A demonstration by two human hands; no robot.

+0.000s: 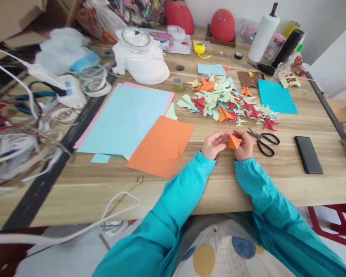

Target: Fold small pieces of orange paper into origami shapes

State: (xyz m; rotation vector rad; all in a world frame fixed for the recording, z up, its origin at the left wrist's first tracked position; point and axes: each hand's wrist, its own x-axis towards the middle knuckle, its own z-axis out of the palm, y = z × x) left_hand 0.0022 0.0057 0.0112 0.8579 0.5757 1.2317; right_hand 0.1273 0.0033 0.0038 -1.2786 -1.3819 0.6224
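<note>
Between my hands, just above the near half of the table, is a small piece of folded orange paper with a pointed top. My right hand grips it from the right, its fingers curled around the edge. From the other side, my left hand pinches at its left edge; the thumb's exact contact is hard to see. Beyond them lies a pile of folded paper cranes in pale green, red, orange and blue. Black-handled scissors rest right of my right hand.
Left are orange sheets overlapping light blue paper. A phone lies at right, with bright blue paper behind it. A green thread spool stands by the pile. Cords and ribbons clutter the far left; a white cable crosses the front edge.
</note>
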